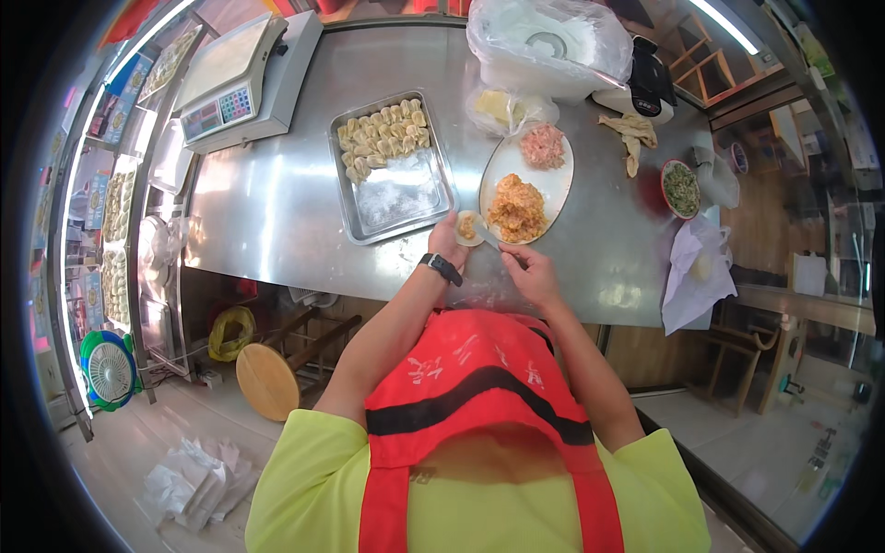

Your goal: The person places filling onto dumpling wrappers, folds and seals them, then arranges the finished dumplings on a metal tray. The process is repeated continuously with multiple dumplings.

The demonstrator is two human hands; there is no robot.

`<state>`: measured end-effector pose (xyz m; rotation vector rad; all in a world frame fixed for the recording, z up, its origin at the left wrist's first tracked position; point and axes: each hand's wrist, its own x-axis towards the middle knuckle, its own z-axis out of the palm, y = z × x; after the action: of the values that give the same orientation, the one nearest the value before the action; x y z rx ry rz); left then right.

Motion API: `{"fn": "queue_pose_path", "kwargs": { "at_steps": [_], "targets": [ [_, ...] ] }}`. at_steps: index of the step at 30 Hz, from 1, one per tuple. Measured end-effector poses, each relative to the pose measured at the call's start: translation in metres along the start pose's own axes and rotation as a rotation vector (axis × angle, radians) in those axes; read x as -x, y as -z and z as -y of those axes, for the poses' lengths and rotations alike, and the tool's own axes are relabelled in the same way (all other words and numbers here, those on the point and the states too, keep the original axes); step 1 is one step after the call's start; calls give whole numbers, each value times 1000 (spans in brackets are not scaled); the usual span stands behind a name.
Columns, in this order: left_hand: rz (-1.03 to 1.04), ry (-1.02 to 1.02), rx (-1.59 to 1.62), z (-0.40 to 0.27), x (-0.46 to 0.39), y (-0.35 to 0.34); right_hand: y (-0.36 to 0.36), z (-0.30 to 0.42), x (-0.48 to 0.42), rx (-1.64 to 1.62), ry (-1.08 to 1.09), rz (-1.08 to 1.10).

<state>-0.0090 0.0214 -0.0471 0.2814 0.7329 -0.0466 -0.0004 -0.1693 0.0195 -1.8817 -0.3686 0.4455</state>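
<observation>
My left hand (449, 243) holds a round dumpling wrapper (471, 240) with a dab of orange filling (467, 226) on it. In my right hand (531, 271) is a flat metal spatula or knife (489, 237), its blade reaching over the wrapper's edge. Just beyond, an oval white plate (496, 163) carries a mound of orange filling (517, 207) and a smaller heap of pink minced meat (543, 146). Left of my hands lies a steel tray (359, 228). Rows of folded dumplings (384, 135) fill its far part, and white flour (404, 190) dusts the rest.
A digital scale (228, 76) stands at the table's back left. Along the back right are a plastic-lined tub of flour (553, 48), a bag of dough (505, 108) and a black-and-white appliance (643, 86). A bowl of chopped greens (681, 188) sits right. A wooden stool (268, 381) stands below.
</observation>
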Motion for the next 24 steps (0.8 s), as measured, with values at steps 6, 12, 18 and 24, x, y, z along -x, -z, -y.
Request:
{"fn": "queue_pose_path", "kwargs": {
  "at_steps": [6, 12, 18, 24],
  "targets": [
    [-42, -55, 2, -6, 14, -17, 2, -1, -12, 168, -47, 132],
    [3, -44, 24, -6, 20, -19, 13, 2, -21, -119, 56, 51],
    [37, -40, -56, -8, 35, -27, 25, -13, -21, -8, 22, 227],
    [110, -6, -52, -6, 43, -39, 34, 9, -29, -877, -709, 491]
  ]
}}
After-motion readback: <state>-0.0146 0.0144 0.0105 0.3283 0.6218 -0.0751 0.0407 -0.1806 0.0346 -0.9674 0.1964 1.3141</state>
